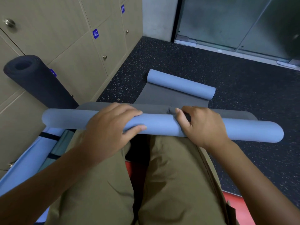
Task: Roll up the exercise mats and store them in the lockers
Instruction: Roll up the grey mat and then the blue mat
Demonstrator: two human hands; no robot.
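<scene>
A blue exercise mat roll (243, 131) lies across my knees, its grey inner face (164, 107) still spread on the floor beyond it. My left hand (112, 127) grips the roll near its middle, fingers curled over the top. My right hand (201, 125) holds it just to the right, fingers curled onto the roll's far edge. The mat's far end (180, 83) is curled into a second blue roll on the floor. A rolled black mat (37, 78) leans against the beige lockers (68, 46) at left.
A light blue rolled mat with black straps (30, 158) lies by my left leg. Locker doors numbered 41 and 42 are shut. Dark speckled floor (243, 88) stretches right to a glass door (235, 21). A red mat (235, 207) shows under my legs.
</scene>
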